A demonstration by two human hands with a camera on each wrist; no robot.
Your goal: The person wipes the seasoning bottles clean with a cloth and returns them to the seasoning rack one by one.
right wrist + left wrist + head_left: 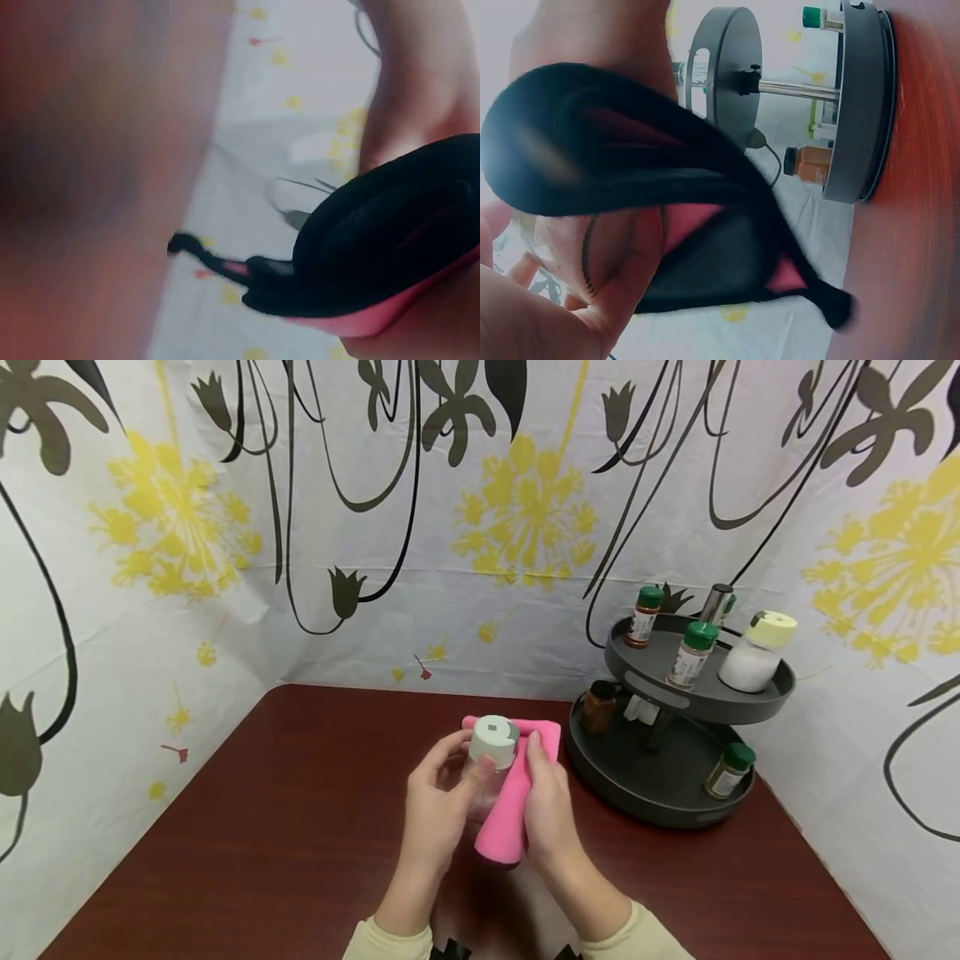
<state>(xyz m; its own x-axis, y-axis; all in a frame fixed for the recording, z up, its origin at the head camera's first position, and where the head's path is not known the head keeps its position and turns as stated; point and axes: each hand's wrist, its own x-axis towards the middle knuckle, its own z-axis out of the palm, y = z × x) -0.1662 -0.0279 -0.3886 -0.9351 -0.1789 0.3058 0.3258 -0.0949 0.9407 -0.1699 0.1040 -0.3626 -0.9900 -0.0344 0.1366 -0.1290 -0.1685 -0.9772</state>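
Observation:
Above the table's middle, my left hand grips a clear jar with a pale, whitish lid. The jar stands roughly upright, its lower part largely covered by fingers and cloth. My right hand holds a pink cloth against the jar's right side, thumb lying on top of it. In the left wrist view the cloth's dark underside hangs in folds between both hands. Dark folds of cloth also fill the right of the right wrist view, where the jar is hidden.
A two-tier dark grey turntable rack stands at the back right. On it are green-capped spice jars, a white bottle with a yellow lid and a brown jar. Patterned sheets surround the reddish-brown table.

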